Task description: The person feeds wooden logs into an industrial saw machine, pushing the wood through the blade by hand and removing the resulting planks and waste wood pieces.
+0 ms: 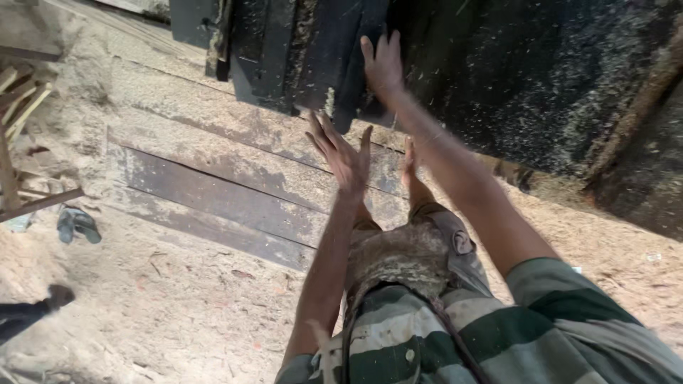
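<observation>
Closest to the camera, a person's striped green and grey shirt (498, 334) fills the bottom edge, with dusty shorts (405, 256) and bare feet just below on sawdust-covered ground (178, 313). Both bare arms reach forward. Next, the left hand (345, 160) hangs in the air with fingers spread wide and empty, palm turned sideways, touching nothing. It sits above weathered wooden planks (213, 192) that lie flat and side by side, dusted with sawdust. Farther out, the right hand (383, 65) is open too, its fingers spread flat against a dark metal machine panel (334, 50), which stands beyond and slightly right of the left hand, speckled with wood dust. At far left lie a pair of blue sandals (78, 224) and a stack of pale wood sticks (25, 99).
</observation>
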